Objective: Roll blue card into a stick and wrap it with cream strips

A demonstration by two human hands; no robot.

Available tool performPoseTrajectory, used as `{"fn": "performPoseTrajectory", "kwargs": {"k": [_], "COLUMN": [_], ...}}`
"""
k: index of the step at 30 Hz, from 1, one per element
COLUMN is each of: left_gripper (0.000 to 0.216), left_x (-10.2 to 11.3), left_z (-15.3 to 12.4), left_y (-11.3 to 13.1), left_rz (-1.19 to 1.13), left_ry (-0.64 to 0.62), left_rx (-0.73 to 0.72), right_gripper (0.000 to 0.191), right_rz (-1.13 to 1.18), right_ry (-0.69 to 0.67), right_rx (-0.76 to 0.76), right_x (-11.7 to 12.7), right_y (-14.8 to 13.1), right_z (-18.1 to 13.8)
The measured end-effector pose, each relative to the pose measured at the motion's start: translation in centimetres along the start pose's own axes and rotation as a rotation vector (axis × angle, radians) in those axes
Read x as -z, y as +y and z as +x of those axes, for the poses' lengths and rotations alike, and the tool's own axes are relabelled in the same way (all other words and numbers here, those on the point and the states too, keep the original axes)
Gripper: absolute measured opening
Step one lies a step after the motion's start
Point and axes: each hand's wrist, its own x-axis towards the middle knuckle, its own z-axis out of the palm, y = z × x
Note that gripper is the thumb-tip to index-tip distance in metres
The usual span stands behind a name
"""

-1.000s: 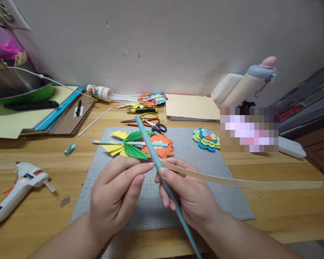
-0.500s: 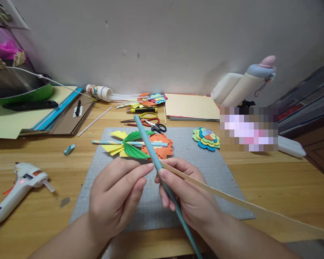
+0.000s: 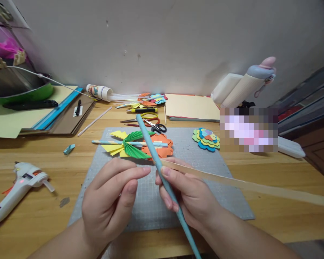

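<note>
My right hand (image 3: 185, 192) grips a light-blue paper tube (image 3: 151, 145), tilted with its upper end toward the wall. A long cream paper strip (image 3: 240, 184) runs from the tube under my right thumb out to the right edge. Just left of the tube, my left hand (image 3: 110, 196) holds nothing; its fingers are loosely bent, thumb and index apart. Beyond my hands, a paper flower with a striped stem (image 3: 133, 143), green pleated leaves (image 3: 136, 153) and orange petals (image 3: 166, 140) lies on the grey cutting mat (image 3: 205, 201). A layered multicoloured paper flower (image 3: 206, 139) rests at the mat's right.
On the left lies a white glue gun (image 3: 24, 187), with a small blue paper piece (image 3: 69, 149) beyond it. Scissors (image 3: 158, 126) and pliers sit behind the mat. Paper cups (image 3: 99, 92), paper stacks (image 3: 191, 106) and a bottle (image 3: 248, 84) stand or lie along the wall.
My left hand has drawn back left and slightly down, away from the tube. The cream strip's free end has swung upward at the right; my right hand still holds the tube.
</note>
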Motion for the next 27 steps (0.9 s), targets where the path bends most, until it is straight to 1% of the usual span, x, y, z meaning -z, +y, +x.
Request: {"fn": "performPoseTrajectory", "kwargs": {"k": [3,5,9,13,16,20,22,24,25,27], "left_gripper": [0.022,0.026,0.025,0.022,0.020,0.018,0.015,0.011,0.009,0.012], "left_x": [-0.5,-0.9,-1.5,-1.3,-1.0,-1.0,-1.2,-1.5,-1.6,-2.0], "left_z": [0.2,0.2,0.4,0.7,0.5,-0.1,-0.3,-0.3,-0.2,0.1], "left_y": [-0.1,-0.1,0.0,-0.1,-0.2,-0.3,-0.4,-0.7,-0.9,-1.4], "left_rz": [-0.054,-0.088,-0.027,-0.011,-0.073,-0.259,-0.308,-0.267,-0.222,-0.132], "left_ry": [0.016,0.021,0.004,0.057,0.016,-0.086,-0.078,-0.055,-0.066,-0.160], "left_rx": [-0.018,-0.013,0.044,0.110,0.104,0.118,0.181,0.320,0.408,0.569], "right_gripper": [0.023,0.023,0.024,0.024,0.025,0.028,0.030,0.032,0.032,0.031], "right_rz": [-0.001,-0.015,-0.062,-0.072,-0.075,-0.082,-0.104,-0.131,-0.140,-0.147], "right_ry": [0.010,0.020,0.043,0.069,0.068,0.065,0.070,0.069,0.071,0.078], "right_rx": [0.018,0.033,0.057,0.054,0.031,-0.003,-0.013,0.004,0.022,0.063], "right_x": [0.0,0.1,0.0,0.0,0.1,0.2,0.3,0.3,0.4,0.4], "right_y": [0.1,0.1,0.1,0.0,-0.1,0.1,0.2,0.1,0.0,-0.2], "right_z": [0.0,0.0,0.0,0.0,0.1,0.3,0.4,0.3,0.3,0.2]}}
